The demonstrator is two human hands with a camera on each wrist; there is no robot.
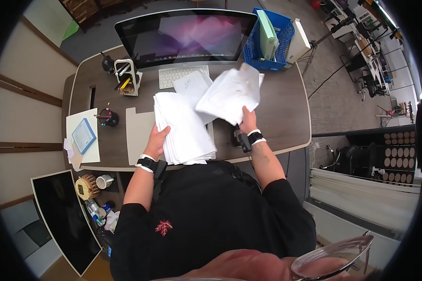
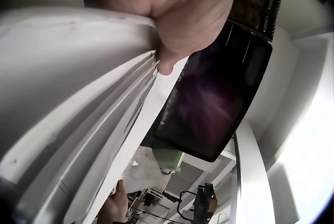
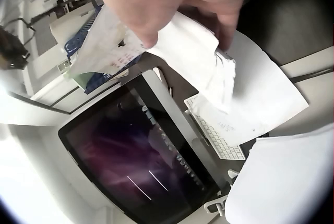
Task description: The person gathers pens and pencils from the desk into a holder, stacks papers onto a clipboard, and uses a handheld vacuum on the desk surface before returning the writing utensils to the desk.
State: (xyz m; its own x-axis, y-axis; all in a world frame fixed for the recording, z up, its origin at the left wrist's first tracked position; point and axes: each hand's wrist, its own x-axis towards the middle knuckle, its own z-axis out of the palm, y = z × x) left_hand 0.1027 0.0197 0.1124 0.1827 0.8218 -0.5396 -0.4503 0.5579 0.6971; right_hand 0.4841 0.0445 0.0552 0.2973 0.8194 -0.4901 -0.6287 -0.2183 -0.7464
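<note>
While the left hand sits at the near left edge of the paper stack, low centre of the head frame, its fingers curl round that edge; the left wrist view shows a thumb tip pressed on the fanned sheet edges, so that grip is clamped on the stack. Right hand, centre of frame, pinches a loose bundle of sheets by its near corner and holds it up above the surface, clear of the stack.

Handling, my read: both are light, thin, floppy. The lifted bundle sags and fans away from the pinch, so one-corner holds let sheets slip out or crease. Better hold is a full edge, thumb on top, fingers under. The stack is heavier, squarer, and slides as a block if gripped by its side.

Looks: plain white paper; stack edges are slightly stepped, not flush. The bundle is rumpled, with faint print showing in the right wrist view. One single sheet with small writing lies flat between stack and keyboard.

Farther back: pen holder at upper left, monitor across the top, blue basket at upper right.
</note>
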